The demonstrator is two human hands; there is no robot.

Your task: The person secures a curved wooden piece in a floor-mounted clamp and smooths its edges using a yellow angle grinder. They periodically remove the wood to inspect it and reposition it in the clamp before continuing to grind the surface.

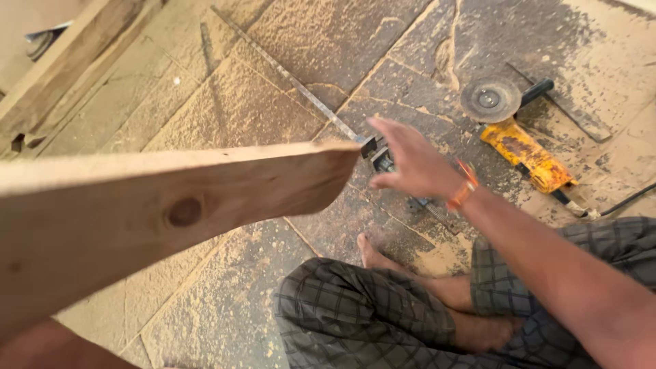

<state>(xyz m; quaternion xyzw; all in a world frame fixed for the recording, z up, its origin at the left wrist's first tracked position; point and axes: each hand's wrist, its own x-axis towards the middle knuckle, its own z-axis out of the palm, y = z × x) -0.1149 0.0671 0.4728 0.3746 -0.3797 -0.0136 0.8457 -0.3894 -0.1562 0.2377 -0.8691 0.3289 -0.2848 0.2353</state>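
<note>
- The right hand was stretched forward with its fingers spread and loose, gripping nothing; an orange band sat on its wrist.
- Just under and ahead of that hand's fingertips lay a long metal bar clamp on the stone floor, its dark head beside the thumb.
- A wooden plank with a dark knot reached in from the left, its cut end just short of the right hand.
- The left hand was outside the picture, so whether it gripped the plank could not be told.
- Beyond the right wrist, off to its right, a yellow angle grinder rested on the sawdust-covered floor.
- Below the right forearm were crossed legs in checked cloth.
</note>
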